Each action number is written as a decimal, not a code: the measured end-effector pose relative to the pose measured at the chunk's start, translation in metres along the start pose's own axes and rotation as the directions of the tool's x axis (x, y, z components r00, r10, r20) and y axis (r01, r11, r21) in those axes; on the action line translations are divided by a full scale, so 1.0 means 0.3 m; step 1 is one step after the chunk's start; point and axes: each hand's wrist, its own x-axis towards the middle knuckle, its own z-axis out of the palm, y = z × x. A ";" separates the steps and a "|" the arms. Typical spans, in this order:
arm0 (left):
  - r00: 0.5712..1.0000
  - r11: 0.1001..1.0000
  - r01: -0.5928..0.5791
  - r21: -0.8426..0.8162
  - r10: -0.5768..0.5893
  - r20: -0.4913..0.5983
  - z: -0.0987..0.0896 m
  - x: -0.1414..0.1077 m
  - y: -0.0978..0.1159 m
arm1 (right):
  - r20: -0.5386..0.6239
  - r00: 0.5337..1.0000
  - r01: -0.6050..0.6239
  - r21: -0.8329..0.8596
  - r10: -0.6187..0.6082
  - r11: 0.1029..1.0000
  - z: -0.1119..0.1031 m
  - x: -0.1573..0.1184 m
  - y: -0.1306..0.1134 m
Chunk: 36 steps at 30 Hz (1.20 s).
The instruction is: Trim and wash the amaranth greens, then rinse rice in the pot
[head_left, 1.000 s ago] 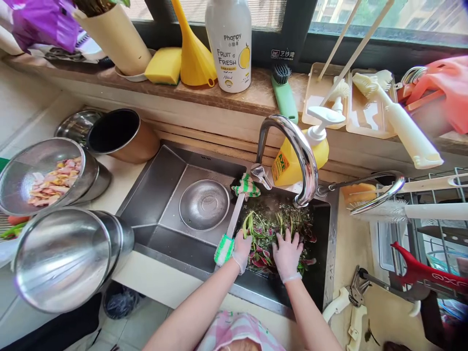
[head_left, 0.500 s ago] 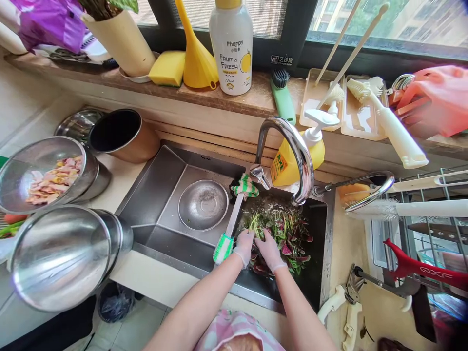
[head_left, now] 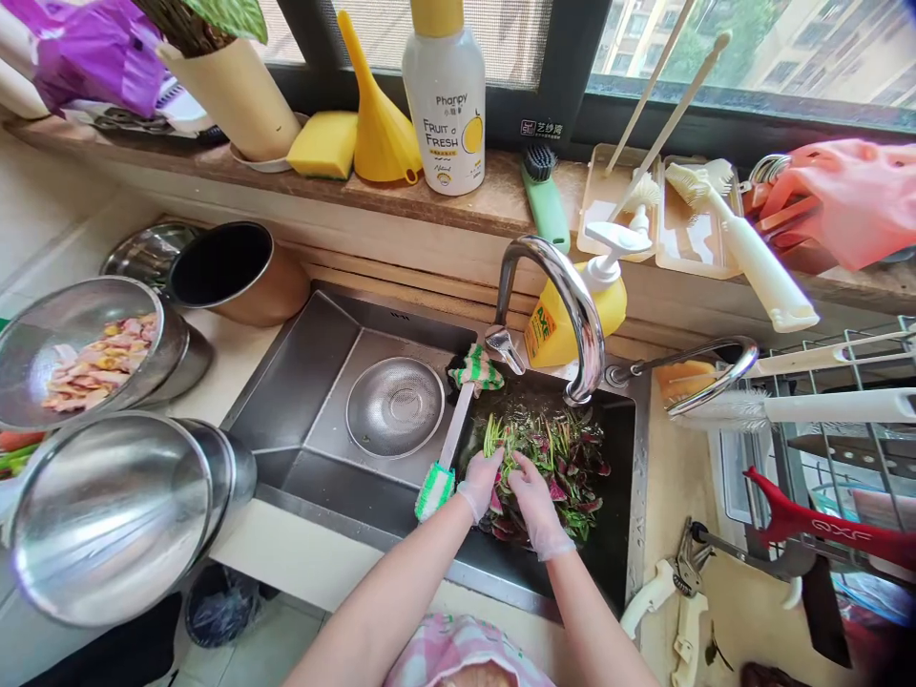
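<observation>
Both hands wear thin clear gloves and work over the right sink basin, where a heap of red-and-green leafy greens (head_left: 565, 468) lies in water. My left hand (head_left: 481, 479) is closed around a bunch of their stems, which stick up past its fingertips. Just beside it, my right hand (head_left: 533, 498) has its fingers bent onto the same greens, thumb and fingertips close to the left hand. Above the basin arches a chrome faucet (head_left: 591, 334). A white-handled brush with green-and-white cloth ends (head_left: 456, 429) lies across the sink divider, left of my left hand.
A steel strainer (head_left: 395, 407) sits in the left basin. Metal bowls, one with cut meat (head_left: 104, 367), and a brown pot (head_left: 243, 277) stand at left. Behind the faucet is a yellow pump bottle (head_left: 565, 320). A wire rack (head_left: 869, 353) and scissors (head_left: 685, 572) are at right.
My right hand has shifted slightly and turned, its fingers now nearer the stems at my left hand. The left hand keeps its hold on them. The whole view has tilted a little.
</observation>
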 end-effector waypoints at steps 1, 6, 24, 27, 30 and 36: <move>1.000 1.000 0.000 -0.015 0.001 0.018 -0.005 -0.019 0.006 | -0.034 0.999 -0.007 0.010 0.007 1.000 -0.011 -0.005 -0.017; 0.978 0.987 0.038 -0.157 -0.005 0.209 -0.045 -0.127 0.041 | -0.066 0.998 0.015 0.042 -0.012 0.999 -0.059 -0.008 -0.073; 0.963 0.999 -0.045 0.017 0.039 0.267 -0.069 -0.138 0.010 | 0.056 0.998 0.036 -0.007 -0.036 0.999 -0.073 0.000 -0.130; 0.961 0.998 -0.048 0.027 0.039 0.273 -0.074 -0.135 0.005 | 0.101 0.995 -0.024 0.005 0.024 1.000 -0.087 0.014 -0.129; 0.955 0.991 -0.100 0.091 0.071 0.287 -0.072 -0.123 0.000 | 0.213 0.975 -0.073 0.042 0.063 0.996 -0.084 0.018 -0.139; 0.959 0.965 -0.146 0.218 0.084 0.271 -0.060 -0.099 -0.017 | 0.224 0.972 -0.056 -0.040 0.064 0.998 -0.072 0.012 -0.138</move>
